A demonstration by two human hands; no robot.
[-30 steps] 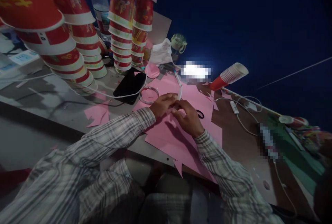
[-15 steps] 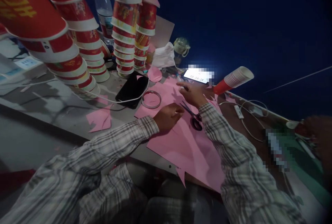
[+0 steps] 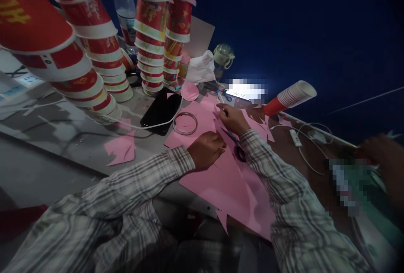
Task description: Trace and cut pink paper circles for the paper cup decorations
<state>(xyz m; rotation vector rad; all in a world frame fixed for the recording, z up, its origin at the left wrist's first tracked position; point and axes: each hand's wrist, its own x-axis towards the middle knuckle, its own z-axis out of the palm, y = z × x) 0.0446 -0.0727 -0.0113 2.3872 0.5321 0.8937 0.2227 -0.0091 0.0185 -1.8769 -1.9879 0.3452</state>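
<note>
My left hand [image 3: 206,151] rests on a large pink paper sheet [image 3: 217,188], its fingers curled together. Whatever those fingers may hold is hidden. Just beyond it my right hand [image 3: 233,119] is low over the far part of the sheet. Its index finger points left, apart from the curled fingers, and I see no clear object in its grasp. Dark-handled scissors [image 3: 240,153] lie on the paper between the hands, partly behind the right sleeve. A grey ring-shaped roll [image 3: 185,133] lies left of the hands. Pink scraps [image 3: 121,147] lie farther left.
Tall stacks of red paper cups [image 3: 151,54] stand at the back left. A black phone [image 3: 162,111] with a white cable is near them. A lit timer screen [image 3: 243,91] and tilted cup stack [image 3: 290,98] stand behind. At right, another person's hand [image 3: 383,161] appears.
My right hand's fingers have curled in somewhat, and the hand is slightly lower in view. My left hand has turned a little, its fingers now more downward. The view has shifted slightly.
</note>
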